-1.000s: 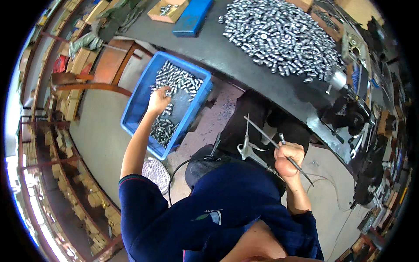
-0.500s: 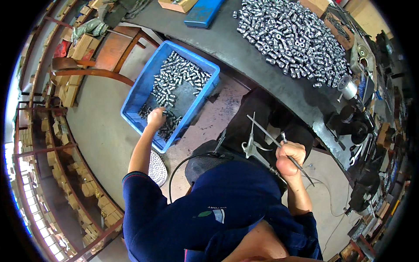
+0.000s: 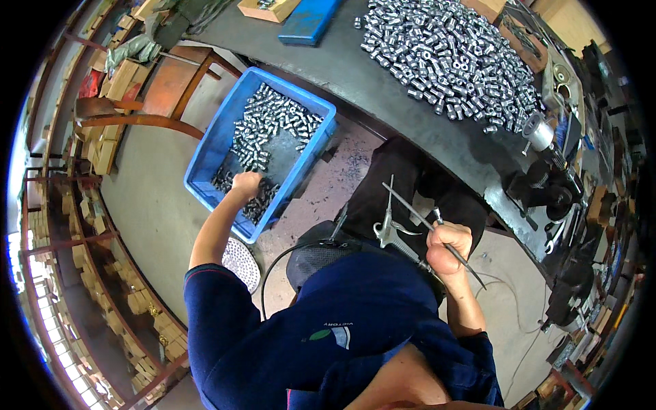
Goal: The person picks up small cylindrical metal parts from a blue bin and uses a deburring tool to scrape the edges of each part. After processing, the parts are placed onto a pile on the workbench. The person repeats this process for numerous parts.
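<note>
My left hand [image 3: 247, 183] is inside the blue plastic bin [image 3: 193, 169], low over dark metal pieces [image 3: 257, 208] at its near end. Its fingers curl downward, and whatever they grip is hidden. Shiny small metal fittings [image 3: 263, 123] fill the bin's far part. In front of my body, my right hand [image 3: 449, 247] is closed round a slim pointed metal rod [image 3: 410, 206], slanting across the fist. A small shiny metal fitting [image 3: 438, 214] sticks up from the same fist. Beside that hand, an air blow gun [image 3: 388, 231] with a thin nozzle lies over my lap.
A large heap of shiny fittings [image 3: 451, 61] covers part of the dark workbench [image 3: 328, 65]. A blue box [image 3: 309, 22] lies left of it; a clamp-like metal tool [image 3: 540, 133] stands right. A wooden chair [image 3: 154, 89] and a perforated stool seat [image 3: 240, 263] flank the bin.
My left hand stays low in the bin, its fingers now turned further down and less visible. The right hand keeps its hold on the rod and fitting. The whole view has shifted slightly.
</note>
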`<state>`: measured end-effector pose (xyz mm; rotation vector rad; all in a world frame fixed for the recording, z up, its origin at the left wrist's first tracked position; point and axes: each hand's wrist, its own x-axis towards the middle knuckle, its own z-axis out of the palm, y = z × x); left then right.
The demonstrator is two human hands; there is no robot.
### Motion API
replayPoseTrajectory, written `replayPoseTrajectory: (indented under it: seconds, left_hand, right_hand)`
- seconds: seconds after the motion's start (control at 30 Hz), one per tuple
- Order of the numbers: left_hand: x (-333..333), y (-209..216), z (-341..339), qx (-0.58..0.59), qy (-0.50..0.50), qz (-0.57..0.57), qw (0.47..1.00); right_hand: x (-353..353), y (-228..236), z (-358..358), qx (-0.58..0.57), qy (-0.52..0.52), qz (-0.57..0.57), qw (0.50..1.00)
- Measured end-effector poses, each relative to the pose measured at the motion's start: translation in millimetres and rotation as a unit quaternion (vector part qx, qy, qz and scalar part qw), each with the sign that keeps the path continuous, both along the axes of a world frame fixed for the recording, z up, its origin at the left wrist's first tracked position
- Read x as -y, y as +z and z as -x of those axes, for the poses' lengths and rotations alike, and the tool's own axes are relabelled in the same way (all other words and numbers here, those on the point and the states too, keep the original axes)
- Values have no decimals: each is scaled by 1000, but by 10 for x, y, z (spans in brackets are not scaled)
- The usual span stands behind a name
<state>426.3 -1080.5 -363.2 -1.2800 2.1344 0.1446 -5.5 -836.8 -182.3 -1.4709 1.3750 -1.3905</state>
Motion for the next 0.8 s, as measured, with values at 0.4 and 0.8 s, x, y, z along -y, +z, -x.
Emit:
replayPoseTrajectory:
  seconds: [0.4,0.8]
  left_hand:
    - [-388,1431,1263,-658,273,-258,653]
    - [-757,1852,2269,-606,147,-460,632]
  right_hand:
    - [154,72,-99,-43,65,39,996]
    - [386,-33,-203,-90,116,51,988]
